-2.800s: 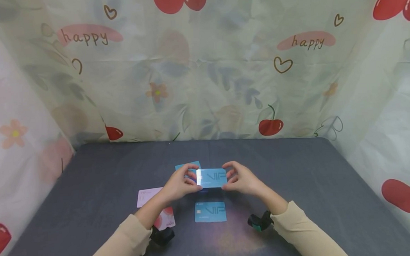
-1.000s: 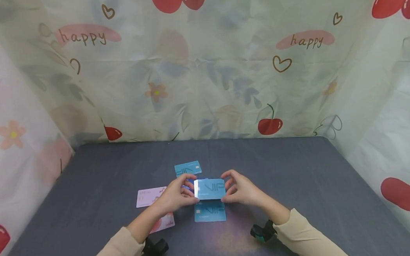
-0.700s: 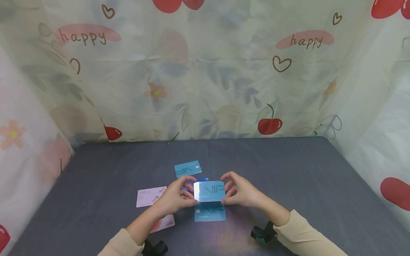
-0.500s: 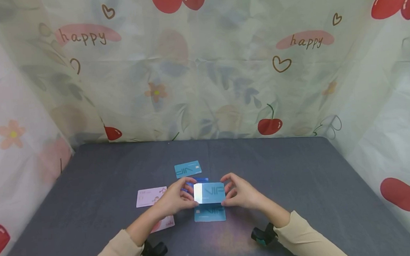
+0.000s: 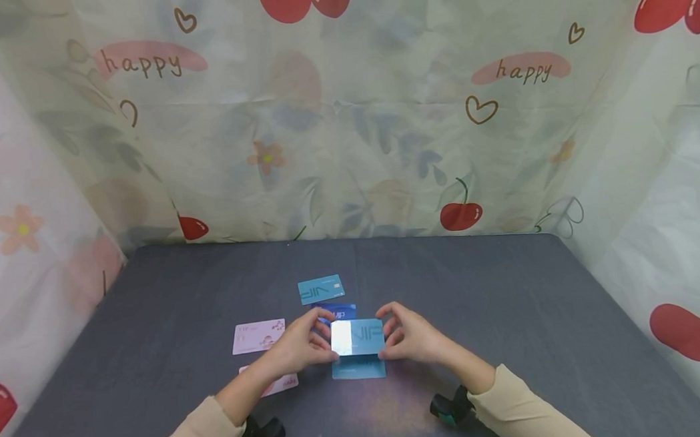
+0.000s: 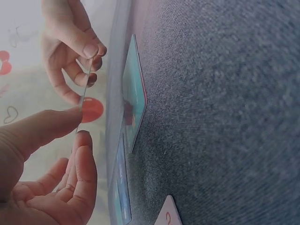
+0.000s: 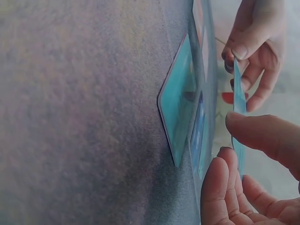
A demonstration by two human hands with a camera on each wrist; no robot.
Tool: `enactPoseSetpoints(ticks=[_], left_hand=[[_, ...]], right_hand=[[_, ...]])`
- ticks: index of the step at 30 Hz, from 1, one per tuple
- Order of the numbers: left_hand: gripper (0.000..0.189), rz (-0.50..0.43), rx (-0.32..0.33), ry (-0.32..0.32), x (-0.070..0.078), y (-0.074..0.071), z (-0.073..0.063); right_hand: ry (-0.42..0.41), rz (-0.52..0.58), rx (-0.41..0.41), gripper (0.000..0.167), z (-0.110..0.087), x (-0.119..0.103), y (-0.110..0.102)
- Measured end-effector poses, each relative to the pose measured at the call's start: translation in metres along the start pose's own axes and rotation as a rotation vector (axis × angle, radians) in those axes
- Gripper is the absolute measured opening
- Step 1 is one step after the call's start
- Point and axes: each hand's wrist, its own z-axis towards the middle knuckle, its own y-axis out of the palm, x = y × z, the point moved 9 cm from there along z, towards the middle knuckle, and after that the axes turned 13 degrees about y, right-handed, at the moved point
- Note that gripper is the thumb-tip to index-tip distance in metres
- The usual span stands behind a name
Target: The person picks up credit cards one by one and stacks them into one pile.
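Observation:
Both hands hold one light-blue VIP card (image 5: 357, 337) between them, raised above the table. My left hand (image 5: 303, 339) pinches its left edge between thumb and fingers, and my right hand (image 5: 414, 333) pinches the right edge. Both wrist views show the raised card (image 7: 238, 93) nearly edge-on. Under it on the table lies a second light-blue card (image 5: 359, 369), partly covered by the held one in the head view. That lower card (image 6: 135, 93) lies flat, apart from the held card, in the left wrist view.
Beyond the hands lie a dark-blue VIP card (image 5: 341, 310) and another light-blue card (image 5: 321, 289). Two pink cards, one upper (image 5: 257, 336) and one lower (image 5: 284, 383), lie left, partly behind the left arm. A dark cloth covers the table (image 5: 499, 303); patterned curtains (image 5: 345, 145) surround it.
Both hands have brought the held card nearer the body, so it now overlaps the light-blue card on the table. More of the dark-blue card shows behind it.

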Motion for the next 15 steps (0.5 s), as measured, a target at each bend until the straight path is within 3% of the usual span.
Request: enactPoseSetpoints(ticks=[15], left_hand=[[0.056, 0.027, -0.02, -0.015, -0.0041, 0.0033, -0.0027]], right_hand=[[-0.015, -0.004, -0.032, 0.057, -0.0017, 0.0022, 0.006]])
